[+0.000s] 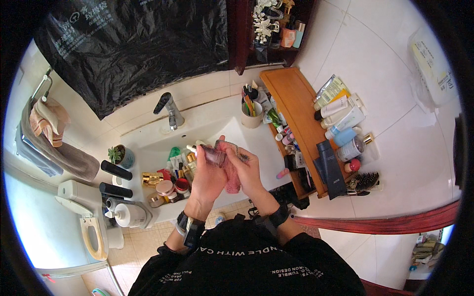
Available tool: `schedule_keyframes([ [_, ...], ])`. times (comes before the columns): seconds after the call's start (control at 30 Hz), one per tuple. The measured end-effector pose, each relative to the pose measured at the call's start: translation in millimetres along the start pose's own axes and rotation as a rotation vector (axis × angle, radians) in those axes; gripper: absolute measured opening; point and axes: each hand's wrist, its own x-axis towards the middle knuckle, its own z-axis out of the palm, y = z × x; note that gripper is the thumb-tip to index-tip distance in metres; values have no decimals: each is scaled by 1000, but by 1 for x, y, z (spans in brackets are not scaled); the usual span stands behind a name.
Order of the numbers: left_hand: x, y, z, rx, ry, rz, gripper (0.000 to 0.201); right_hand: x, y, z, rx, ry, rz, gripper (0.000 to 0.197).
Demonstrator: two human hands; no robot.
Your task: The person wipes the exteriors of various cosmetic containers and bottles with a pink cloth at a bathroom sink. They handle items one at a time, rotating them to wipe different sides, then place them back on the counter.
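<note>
Over the front of the white sink point(237, 129), my left hand point(207, 181) grips a small see-through bottle point(213, 156) that has a white tip pointing left. A pink cloth point(232, 181) is closed in my right hand point(248, 172) and pressed against the bottle's right end. Part of the cloth hangs down between my two hands. Left of my hands, cosmetics crowd the basin, among them a gold bottle point(152, 178), a pink-lidded jar point(165, 187) and a red-lidded jar point(182, 185).
A chrome faucet point(169, 109) rises at the back. To the right, a wooden shelf point(292, 106) holds tubes and bottles, with a toothbrush cup point(252, 116) beside it. Dark cylinders, a potted succulent point(116, 154) and a white pump bottle point(129, 215) line the left; a toilet point(81, 197) stands beyond.
</note>
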Motion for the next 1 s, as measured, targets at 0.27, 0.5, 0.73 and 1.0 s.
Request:
schedule_keyframes([
  [0.27, 14, 2, -28, 498, 73, 169, 54, 4, 11, -8, 491, -19, 450, 36],
  [0.5, 23, 19, -66, 401, 281, 239, 31, 15, -18, -62, 710, 149, 364, 28],
  [0.73, 22, -25, -101, 988, 130, -66, 26, 13, -1, -74, 806, 305, 269, 24],
  [1.0, 40, -72, -137, 2092, -143, 370, 48, -4, 11, -75, 859, 298, 340, 23],
])
